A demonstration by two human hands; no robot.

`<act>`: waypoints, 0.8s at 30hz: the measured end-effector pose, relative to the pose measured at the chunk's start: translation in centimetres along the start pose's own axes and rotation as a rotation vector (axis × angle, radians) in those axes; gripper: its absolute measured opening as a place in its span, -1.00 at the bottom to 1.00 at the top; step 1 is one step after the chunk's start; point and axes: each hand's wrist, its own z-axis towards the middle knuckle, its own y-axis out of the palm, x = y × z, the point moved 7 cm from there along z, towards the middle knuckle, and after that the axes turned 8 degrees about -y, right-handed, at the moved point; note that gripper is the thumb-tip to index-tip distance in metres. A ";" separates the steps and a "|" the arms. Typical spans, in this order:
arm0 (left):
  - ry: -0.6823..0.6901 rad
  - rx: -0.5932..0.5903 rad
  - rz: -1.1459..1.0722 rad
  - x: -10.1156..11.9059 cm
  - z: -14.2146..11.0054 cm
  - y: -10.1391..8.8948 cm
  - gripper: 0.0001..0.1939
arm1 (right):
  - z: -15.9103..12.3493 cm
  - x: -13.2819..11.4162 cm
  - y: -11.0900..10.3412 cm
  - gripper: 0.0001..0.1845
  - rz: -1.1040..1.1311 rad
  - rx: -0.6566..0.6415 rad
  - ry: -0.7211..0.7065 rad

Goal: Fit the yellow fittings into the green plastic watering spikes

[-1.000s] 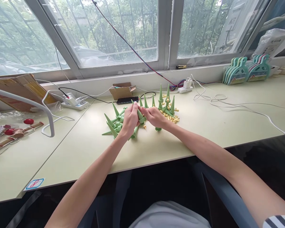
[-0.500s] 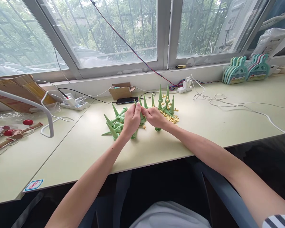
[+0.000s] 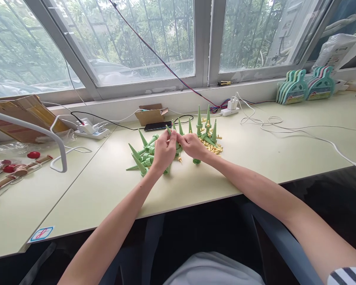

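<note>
My left hand (image 3: 163,152) and my right hand (image 3: 192,145) meet over the pale green table (image 3: 255,158), both closed on one green cone-shaped spike (image 3: 169,132) held between them, its tip pointing up and left. A heap of the same green spikes (image 3: 141,156) lies on its side just left of my left hand. Several more green spikes (image 3: 206,126) stand upright behind my right hand, beside a scatter of small yellow pieces (image 3: 213,148). A round green cap (image 3: 196,161) lies on the table under my right wrist.
A small cardboard box (image 3: 150,114) and a black phone (image 3: 158,126) sit behind the spikes. A white power strip (image 3: 91,130) with cables lies at the left, white cords (image 3: 284,126) run across the right. Wooden toys with red balls (image 3: 17,168) lie far left; coloured packs (image 3: 305,85) stand far right.
My hands have stayed together on the spike, turning it slightly so that its tip stands a little higher. The camera has shifted a touch.
</note>
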 end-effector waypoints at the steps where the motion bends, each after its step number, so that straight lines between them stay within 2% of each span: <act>1: 0.008 0.004 0.001 0.0 0.0 0.0 -0.68 | 0.0 0.0 0.0 -0.28 0.008 0.004 -0.001; 10: 0.012 0.042 -0.035 0.6 -0.3 -0.1 -0.68 | 0.0 -0.1 -0.5 -0.32 0.078 0.052 -0.028; 24: 0.012 0.053 -0.015 0.5 -0.5 -0.2 -0.70 | 0.0 -0.1 -0.4 -0.31 0.040 0.058 -0.024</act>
